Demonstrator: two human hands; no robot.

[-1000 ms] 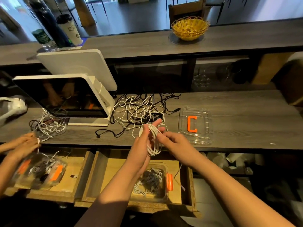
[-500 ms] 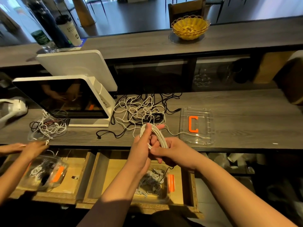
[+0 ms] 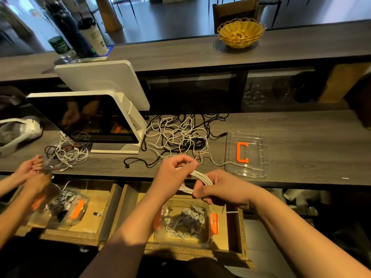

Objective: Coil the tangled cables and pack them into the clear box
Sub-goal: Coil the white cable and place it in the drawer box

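Observation:
A coiled white cable [image 3: 200, 178] is held between both hands just in front of the counter edge. My left hand [image 3: 173, 175] pinches its upper end, and my right hand [image 3: 219, 189] grips its lower end with curled fingers. A loose strand runs from the coil up to the tangled pile of white and black cables [image 3: 178, 137] on the counter. Below my hands, a clear box [image 3: 160, 233] with orange clips sits in an open wooden drawer and holds several coiled cables. Its clear lid [image 3: 263, 155] with an orange latch lies on the counter to the right.
A white point-of-sale screen [image 3: 90, 117] stands left of the pile. Another person's hands [image 3: 33, 173] work at the far left above a second clear box [image 3: 60, 207] in another drawer. A yellow wicker basket [image 3: 241, 32] and bottles [image 3: 66, 27] stand on the upper ledge.
The coil has tipped from upright to slanted and dropped lower. My right hand has slid down to grip its lower end, while my left fingers have curled over its top.

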